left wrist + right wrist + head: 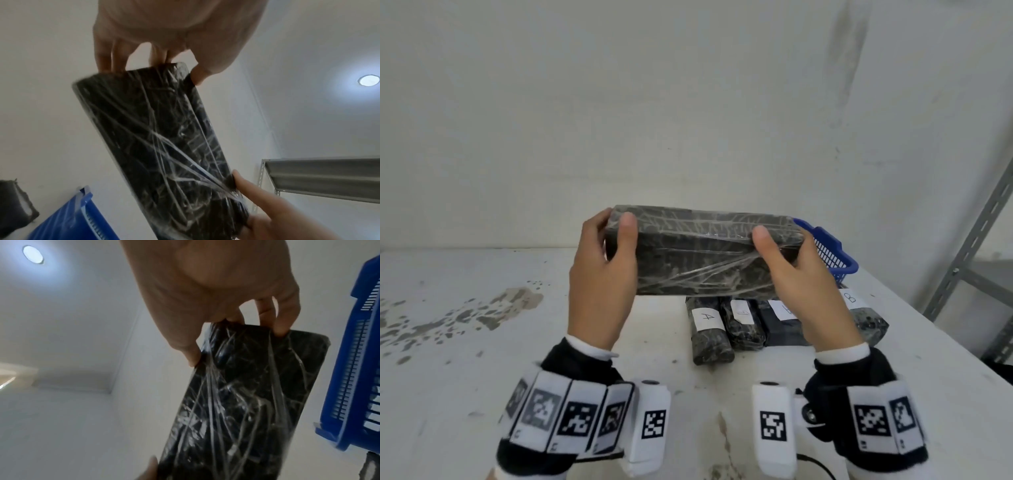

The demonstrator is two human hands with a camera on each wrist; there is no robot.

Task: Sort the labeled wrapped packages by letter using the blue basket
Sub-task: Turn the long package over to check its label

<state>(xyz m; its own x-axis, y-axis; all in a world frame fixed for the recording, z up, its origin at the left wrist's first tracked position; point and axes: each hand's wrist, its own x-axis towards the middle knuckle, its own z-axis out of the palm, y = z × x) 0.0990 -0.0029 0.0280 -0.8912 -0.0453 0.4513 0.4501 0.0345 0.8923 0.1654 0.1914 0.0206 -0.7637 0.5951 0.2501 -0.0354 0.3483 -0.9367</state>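
Both hands, the left hand [602, 270] and right hand [804, 284], grip the ends of one dark wrapped package [702, 253] above the worktop [482, 342], near the blue basket [828, 250].

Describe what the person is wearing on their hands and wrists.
Both the left hand and the right hand are bare, without gloves. Each wrist has a white cuff under a black band. Around each band sit white blocks printed with black-and-white square code markers. A thin black cable trails near the right wrist.
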